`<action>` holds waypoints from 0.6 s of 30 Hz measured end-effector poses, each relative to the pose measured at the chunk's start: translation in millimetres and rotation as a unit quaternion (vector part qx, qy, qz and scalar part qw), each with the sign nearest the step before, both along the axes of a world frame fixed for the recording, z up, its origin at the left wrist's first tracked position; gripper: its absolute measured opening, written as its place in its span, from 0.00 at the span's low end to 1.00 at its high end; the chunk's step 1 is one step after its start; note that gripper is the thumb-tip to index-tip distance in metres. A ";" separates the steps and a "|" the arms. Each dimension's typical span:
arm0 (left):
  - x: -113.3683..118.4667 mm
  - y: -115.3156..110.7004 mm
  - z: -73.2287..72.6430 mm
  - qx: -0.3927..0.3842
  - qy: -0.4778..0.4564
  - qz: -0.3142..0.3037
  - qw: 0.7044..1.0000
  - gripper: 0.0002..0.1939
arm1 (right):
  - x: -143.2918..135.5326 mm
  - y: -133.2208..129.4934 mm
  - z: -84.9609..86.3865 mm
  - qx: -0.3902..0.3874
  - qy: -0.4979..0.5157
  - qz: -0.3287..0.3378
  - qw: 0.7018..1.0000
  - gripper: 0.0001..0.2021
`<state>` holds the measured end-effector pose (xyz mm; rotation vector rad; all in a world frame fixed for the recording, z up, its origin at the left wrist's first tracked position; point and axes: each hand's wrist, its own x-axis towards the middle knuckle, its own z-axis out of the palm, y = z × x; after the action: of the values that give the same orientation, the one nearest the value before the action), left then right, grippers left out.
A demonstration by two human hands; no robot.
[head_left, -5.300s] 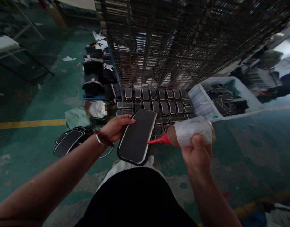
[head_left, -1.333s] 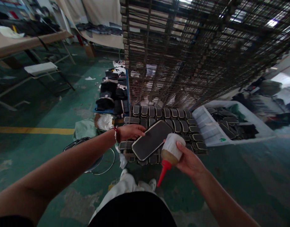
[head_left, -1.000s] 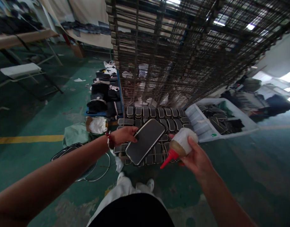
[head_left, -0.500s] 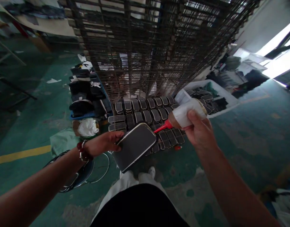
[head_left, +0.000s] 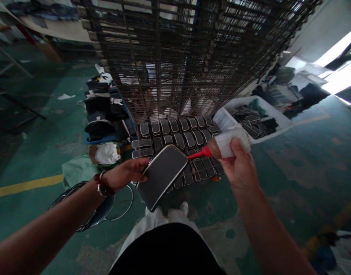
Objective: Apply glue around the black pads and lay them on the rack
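Note:
My left hand [head_left: 131,172] grips the left edge of a dark, flat panel [head_left: 164,173] with rounded corners and a pale line around its rim. The panel is held tilted, its far right corner raised toward the other hand. In my right hand [head_left: 240,162] is a squeeze bottle [head_left: 228,144] wrapped in white, lying nearly sideways. Its red nozzle [head_left: 200,152] points left, and the tip is at the panel's right corner. Beneath them, rows of similar small dark panels [head_left: 189,139] with pale edges lie on a rack at floor level.
Tall stacked wire racks [head_left: 175,57] rise straight ahead. A white bin [head_left: 281,128] of dark pieces stands at the right. On the left are a blue tray [head_left: 92,139] of dark bundles, a green cloth [head_left: 78,170] and a round dark basket [head_left: 103,214] on the green floor.
The panel has turned slightly in my left hand, its lower end swinging down. My right hand keeps the nozzle by the panel's corner, with the bottle a little more level.

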<state>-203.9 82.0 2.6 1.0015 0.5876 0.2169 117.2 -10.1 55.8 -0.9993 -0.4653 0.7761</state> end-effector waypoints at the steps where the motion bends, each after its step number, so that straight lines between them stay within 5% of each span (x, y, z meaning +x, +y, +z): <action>1: 0.8 0.1 0.2 -0.004 -0.004 0.002 1.000 0.18 | -0.7 0.1 -1.0 0.003 0.005 -0.006 1.000 0.16; 18: 9.0 -2.1 2.2 -0.043 -0.017 0.037 0.998 0.21 | -14.1 -6.1 -16.6 -0.026 0.043 -0.038 0.998 0.19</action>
<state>-194.9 79.9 4.8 0.8919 0.5986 0.2710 103.2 -16.2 39.2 -1.0217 -0.3328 0.7635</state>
